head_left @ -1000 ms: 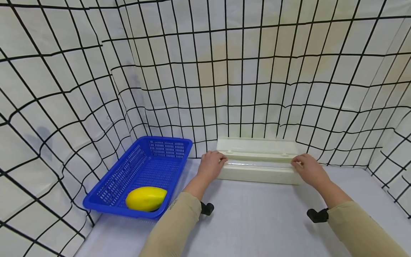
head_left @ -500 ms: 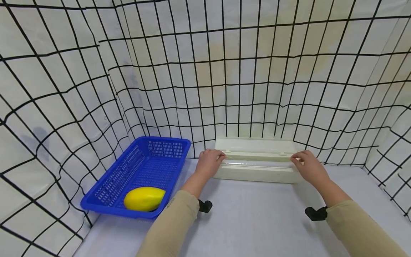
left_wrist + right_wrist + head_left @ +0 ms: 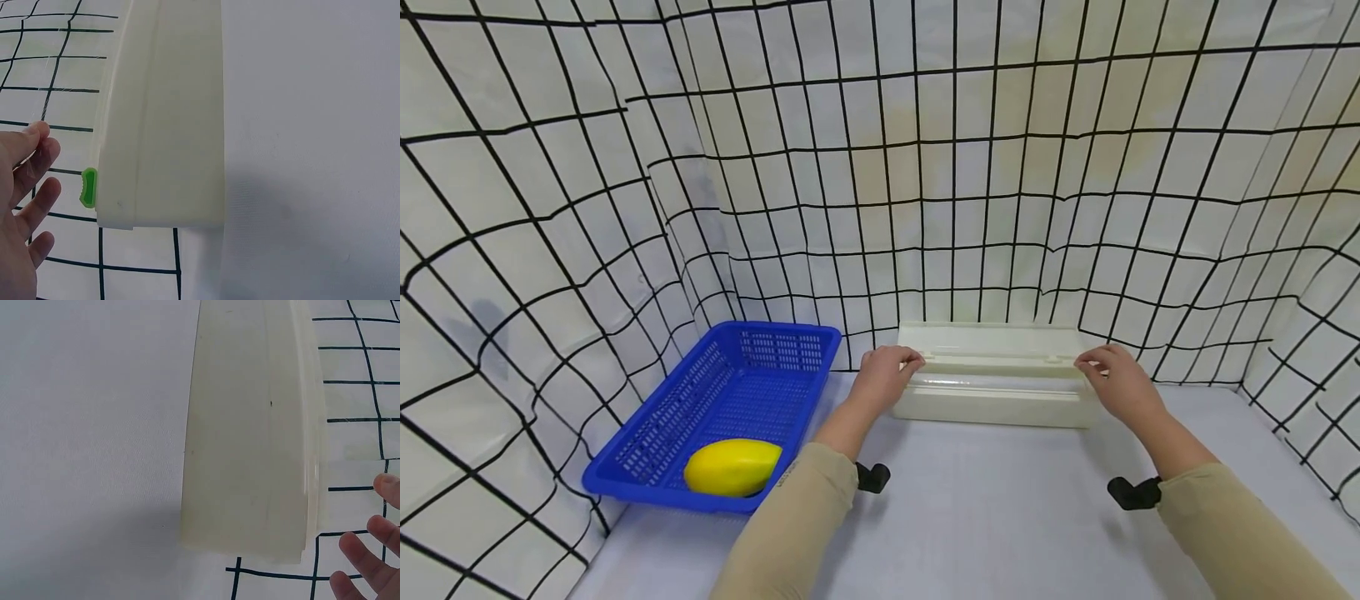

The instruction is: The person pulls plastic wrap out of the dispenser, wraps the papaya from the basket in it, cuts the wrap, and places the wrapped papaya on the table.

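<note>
A cream-coloured cling film dispenser (image 3: 992, 410) lies lengthwise at the back of the table, its lid (image 3: 992, 340) tipped back. A shiny roll of cling film (image 3: 970, 382) shows inside. At the left end, my left hand (image 3: 882, 377) pinches the clear film between thumb and index finger, the other fingers loosely bent, as the left wrist view shows. My right hand (image 3: 1117, 379) pinches the film's other side at the right end. Both hands are just above the open box. A green slider (image 3: 89, 187) sits on the dispenser's end near the left hand.
To the left stands a blue plastic basket (image 3: 820, 400) with a yellow mango-shaped fruit (image 3: 732, 467) in it. A black wire grid (image 3: 955, 200) backed with white sheeting closes off the back and sides. The table (image 3: 992, 517) has a white cover.
Both hands have risen slightly over the dispenser, still pinching the film. The whole head view has shifted a little; basket and dispenser stay in place.
</note>
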